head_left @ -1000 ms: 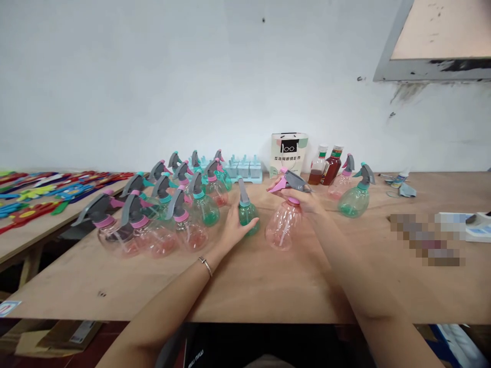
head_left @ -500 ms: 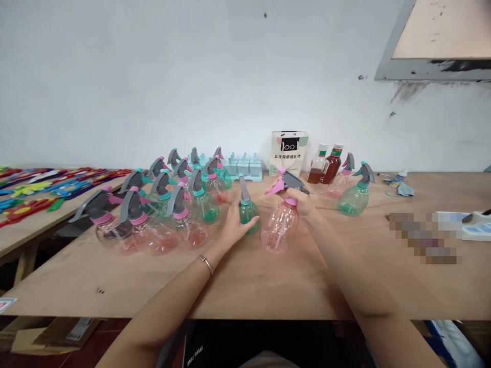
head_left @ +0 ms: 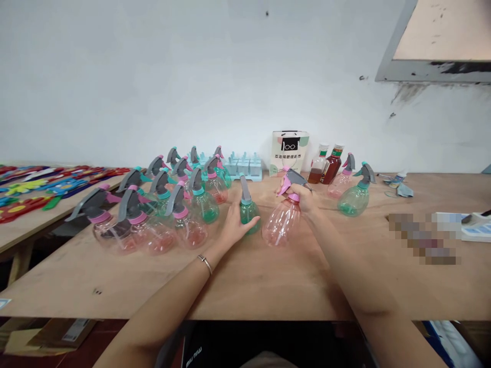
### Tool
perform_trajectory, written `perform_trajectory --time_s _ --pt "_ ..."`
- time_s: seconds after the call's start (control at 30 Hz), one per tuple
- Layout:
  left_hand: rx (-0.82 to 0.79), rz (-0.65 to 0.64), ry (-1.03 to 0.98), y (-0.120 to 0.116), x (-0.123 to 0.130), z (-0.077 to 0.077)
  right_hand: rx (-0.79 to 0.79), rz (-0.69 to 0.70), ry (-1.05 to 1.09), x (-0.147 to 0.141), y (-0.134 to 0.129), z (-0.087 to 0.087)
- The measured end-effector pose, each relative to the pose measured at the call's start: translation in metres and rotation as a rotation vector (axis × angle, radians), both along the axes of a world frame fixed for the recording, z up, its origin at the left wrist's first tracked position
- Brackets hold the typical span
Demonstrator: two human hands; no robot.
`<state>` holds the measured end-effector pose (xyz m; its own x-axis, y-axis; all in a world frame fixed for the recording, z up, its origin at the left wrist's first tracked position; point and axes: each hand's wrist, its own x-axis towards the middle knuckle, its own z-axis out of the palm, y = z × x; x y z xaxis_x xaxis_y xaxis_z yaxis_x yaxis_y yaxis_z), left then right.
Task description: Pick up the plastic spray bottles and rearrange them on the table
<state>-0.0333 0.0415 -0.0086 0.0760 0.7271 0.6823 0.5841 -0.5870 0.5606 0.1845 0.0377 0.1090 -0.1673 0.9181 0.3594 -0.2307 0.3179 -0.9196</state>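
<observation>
My left hand point(head_left: 237, 223) is wrapped round the lower body of a green spray bottle point(head_left: 250, 210), its thumb across the front. My right hand point(head_left: 303, 198) grips a pink spray bottle point(head_left: 281, 223) by the neck below its grey and pink head; the bottle leans, its head towards the right. To the left, several pink and green spray bottles point(head_left: 191, 231) stand close together in rows. On the right, another green spray bottle point(head_left: 353, 199) stands beside a pink one point(head_left: 339, 185).
Behind stand a paper bag point(head_left: 289, 155), two sauce bottles point(head_left: 332, 164) and a light blue mould set point(head_left: 244, 167). A white tray point(head_left: 475, 233) lies at the right. Colourful flat pieces point(head_left: 63, 187) cover a second table at the left.
The pink bottle in my right hand has tilted further and risen slightly, its head moving to the right. My left hand stays round the green bottle.
</observation>
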Motion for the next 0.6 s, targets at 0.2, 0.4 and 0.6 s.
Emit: perform_trajectory --time_s 0.2,0.4,0.6 --pt "0.001 -0.004 0.021 -0.0012 0.0002 0.0015 -0.009 0.050 -0.004 0.0023 0.0023 -0.0041" --pt "-0.011 -0.011 0.003 -0.0009 0.0003 0.0019 0.017 0.058 -0.045 0.0018 -0.0054 0.0037" --pt "0.014 -0.007 0.018 0.0008 0.0002 0.0000 0.070 0.011 -0.052 0.0035 -0.0014 0.0006"
